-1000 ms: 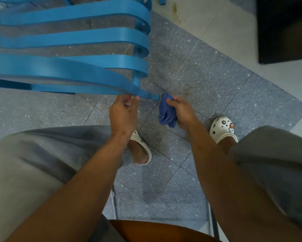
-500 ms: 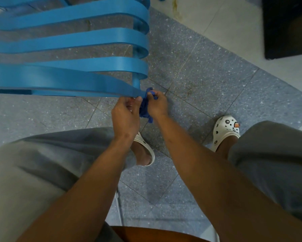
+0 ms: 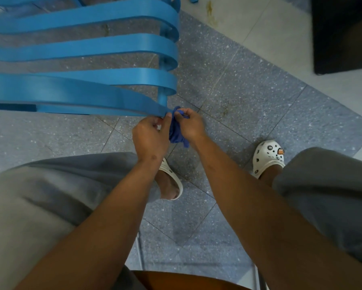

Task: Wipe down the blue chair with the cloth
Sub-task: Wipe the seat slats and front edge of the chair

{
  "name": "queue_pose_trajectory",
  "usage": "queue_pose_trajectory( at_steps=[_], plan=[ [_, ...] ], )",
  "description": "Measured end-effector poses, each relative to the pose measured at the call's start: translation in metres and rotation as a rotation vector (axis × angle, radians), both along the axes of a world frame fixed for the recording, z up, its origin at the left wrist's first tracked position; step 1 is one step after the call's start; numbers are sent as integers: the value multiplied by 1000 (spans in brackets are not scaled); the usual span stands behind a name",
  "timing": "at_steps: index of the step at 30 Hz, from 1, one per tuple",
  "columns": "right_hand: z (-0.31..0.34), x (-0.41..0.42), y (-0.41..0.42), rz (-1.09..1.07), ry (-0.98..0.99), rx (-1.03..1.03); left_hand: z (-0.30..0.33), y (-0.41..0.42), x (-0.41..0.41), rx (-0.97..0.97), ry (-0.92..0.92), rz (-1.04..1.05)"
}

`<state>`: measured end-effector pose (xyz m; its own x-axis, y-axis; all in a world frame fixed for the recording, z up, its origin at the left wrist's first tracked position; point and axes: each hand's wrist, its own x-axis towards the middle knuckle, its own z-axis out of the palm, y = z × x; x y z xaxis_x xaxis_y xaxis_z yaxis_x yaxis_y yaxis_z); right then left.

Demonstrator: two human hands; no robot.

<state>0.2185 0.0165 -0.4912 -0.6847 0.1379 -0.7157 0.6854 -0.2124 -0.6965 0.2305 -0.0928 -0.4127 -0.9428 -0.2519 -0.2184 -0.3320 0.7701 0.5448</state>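
Two hands meet at the near corner of the blue chair [image 3: 88, 47], where its lowest slat ends. The left hand [image 3: 149, 137] curls its fingers round that slat tip; the right hand [image 3: 191, 125] pinches the bunched dark-blue cloth [image 3: 176, 132] against the same tip, just beside the left thumb. Right of the chair, speckled grey floor [image 3: 249, 97] lies open as far as a dark cabinet [image 3: 343, 34]. The slats are glossy, curved, with gaps between.
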Motion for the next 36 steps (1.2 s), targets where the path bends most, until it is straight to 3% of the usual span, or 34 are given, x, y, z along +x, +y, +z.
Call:
queue_pose_trajectory(
  at_steps=[15,21,25,29,36],
  plan=[
    [30,-8,37,312,71,114,5,8,-2,9,-35,49],
    [19,-13,71,427,194,248,-4,13,1,52,94,76],
    [15,2,82,418,263,278,-13,16,8,24,170,54],
    [22,20,86,395,291,257,-25,15,10,-2,67,41],
    [3,29,45,271,268,178,-41,17,6,-6,75,42]
  ],
)
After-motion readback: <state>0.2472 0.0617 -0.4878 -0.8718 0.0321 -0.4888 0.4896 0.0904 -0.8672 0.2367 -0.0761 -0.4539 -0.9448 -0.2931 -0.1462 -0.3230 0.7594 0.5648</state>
